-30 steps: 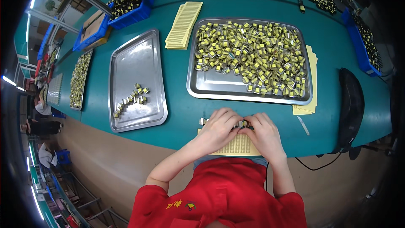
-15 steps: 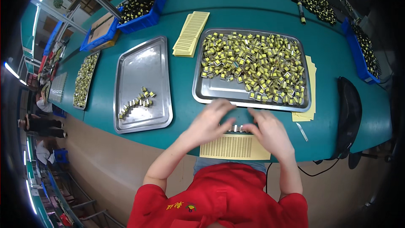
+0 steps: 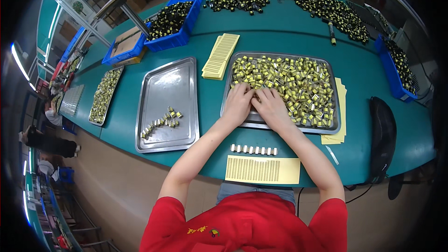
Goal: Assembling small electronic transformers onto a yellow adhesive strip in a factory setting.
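Note:
Both of my hands are over the near left part of a metal tray (image 3: 298,129) heaped with small yellow-and-silver components (image 3: 308,84) that look like transformers. My left hand (image 3: 240,102) has its fingers curled down into the heap. Beside it, almost touching, my right hand (image 3: 269,104) also has bent fingers among the parts. The fingertips are partly hidden, so what they pinch cannot be made out. Nearer to me, a straight row of several such components (image 3: 253,150) stands on the green table, just beyond a yellow sheet of printed labels (image 3: 289,170).
Left of the heaped tray lies another metal tray (image 3: 163,88) with a few components. Yellow label sheets (image 3: 220,58) lie between them at the back. Blue bins (image 3: 172,42) of black-and-yellow parts stand far left and right. A black curved object (image 3: 382,135) is at right.
My hands have moved away from the row near the label sheet, forward into the heaped tray. The row is now uncovered. The whole view has shifted slightly.

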Motion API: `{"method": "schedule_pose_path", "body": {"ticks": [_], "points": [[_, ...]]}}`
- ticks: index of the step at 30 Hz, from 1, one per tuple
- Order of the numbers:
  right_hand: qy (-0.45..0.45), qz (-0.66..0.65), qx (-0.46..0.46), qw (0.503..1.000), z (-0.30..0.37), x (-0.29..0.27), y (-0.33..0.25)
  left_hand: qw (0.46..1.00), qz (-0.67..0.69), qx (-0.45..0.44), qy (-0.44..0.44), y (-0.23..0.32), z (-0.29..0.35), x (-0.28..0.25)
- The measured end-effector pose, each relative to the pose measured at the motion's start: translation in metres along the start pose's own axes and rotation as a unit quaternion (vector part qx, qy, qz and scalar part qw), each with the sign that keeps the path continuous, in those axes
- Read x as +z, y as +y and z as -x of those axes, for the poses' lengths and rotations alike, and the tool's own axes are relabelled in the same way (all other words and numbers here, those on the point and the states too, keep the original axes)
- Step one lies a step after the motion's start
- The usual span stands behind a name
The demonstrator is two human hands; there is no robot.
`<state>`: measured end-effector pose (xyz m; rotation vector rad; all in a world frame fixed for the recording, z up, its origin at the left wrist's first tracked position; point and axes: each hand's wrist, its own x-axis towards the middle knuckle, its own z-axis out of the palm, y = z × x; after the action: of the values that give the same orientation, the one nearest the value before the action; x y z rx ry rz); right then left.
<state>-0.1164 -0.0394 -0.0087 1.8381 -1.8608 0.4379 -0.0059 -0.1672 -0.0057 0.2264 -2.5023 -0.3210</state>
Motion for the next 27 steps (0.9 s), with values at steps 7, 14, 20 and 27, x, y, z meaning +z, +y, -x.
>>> {"method": "schedule_pose_path", "body": {"ticks": [7, 14, 20, 27], "points": [[0.004, -0.136, 0.050, 0.989, 0.018, -0.025, 0.001, 0.994, 0.111, -0.012, -0.007, 0.004, 0.001, -0.022], [-0.046, -0.493, 0.371, 0.786, 0.049, -0.079, -0.026, 0.672, 0.624, -0.384, -0.106, 0.052, 0.042, -0.069], [-0.026, -0.722, 0.464, 0.512, 0.077, -0.109, -0.046, 0.620, 0.689, -0.356, -0.118, 0.067, 0.071, -0.073], [0.006, -0.762, 0.466, 0.450, 0.090, -0.119, -0.056, 0.572, 0.723, -0.368, -0.122, 0.084, 0.079, -0.064]]}}
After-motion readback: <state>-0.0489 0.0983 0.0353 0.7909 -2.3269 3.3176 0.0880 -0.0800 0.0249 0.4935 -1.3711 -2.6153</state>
